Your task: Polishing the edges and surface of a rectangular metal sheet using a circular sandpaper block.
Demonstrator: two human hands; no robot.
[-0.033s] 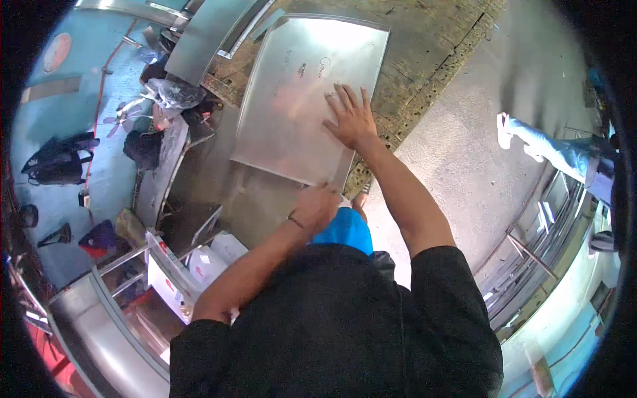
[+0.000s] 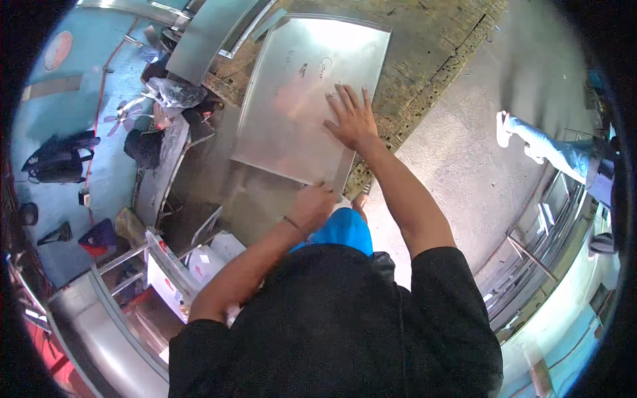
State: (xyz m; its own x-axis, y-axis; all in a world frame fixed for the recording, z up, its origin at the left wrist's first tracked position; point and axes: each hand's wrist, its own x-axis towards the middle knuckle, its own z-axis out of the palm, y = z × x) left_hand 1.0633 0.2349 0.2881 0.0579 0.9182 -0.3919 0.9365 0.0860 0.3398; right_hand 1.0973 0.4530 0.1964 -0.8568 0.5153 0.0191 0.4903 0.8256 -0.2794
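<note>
Remotely, I view 1 metal panel [image 2: 298, 119] on a wooden bench [image 2: 424, 46], the right hand [image 2: 352, 123] spread flat upon it, the left hand [image 2: 314, 207] curled at its near edge, grasp indiscernible.

Two hands at one metal panel: I count one left hand [image 2: 314, 207] and one right hand [image 2: 352, 123] over a single metal panel [image 2: 298, 119] on one workbench [image 2: 424, 53].
From my remote post, I tally one dark wristband [image 2: 290, 221], two black sleeves [image 2: 441, 275], one more grey sheet [image 2: 211, 43] and one other person [image 2: 561, 149] in two white shoes [image 2: 503, 131]. Leftward, I make it one backpack [image 2: 58, 158], one fan [image 2: 129, 114], one plastic bag [image 2: 172, 93]; the metal lengths [image 2: 514, 265] at right are too bunched to number.
</note>
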